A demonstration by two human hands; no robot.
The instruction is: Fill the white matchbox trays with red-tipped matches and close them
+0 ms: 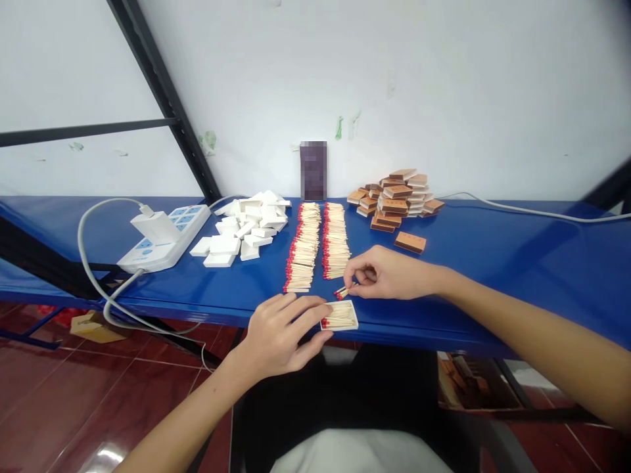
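Observation:
My left hand (pixel 290 332) is closed on the left end of a white matchbox tray (pixel 351 323), thumb on the near side and fingers on the far side. Matches with red heads lie inside that tray, at the front edge of the table. Just above it, my right hand (pixel 377 272) pinches a few matches (pixel 342 292) between thumb and fingertips, their red heads pointing left. Beyond my hands, two long rows of loose matches, a left row (pixel 303 249) and a right row (pixel 336 240), run toward the wall.
White empty trays (pixel 254 220) are heaped at the left, brown matchbox sleeves (pixel 394 197) at the right, with one sleeve (pixel 410 242) apart. A power strip (pixel 167 240) with a plugged-in charger and cables sits far left. A dark pixelated rectangle (pixel 313 171) stands against the wall.

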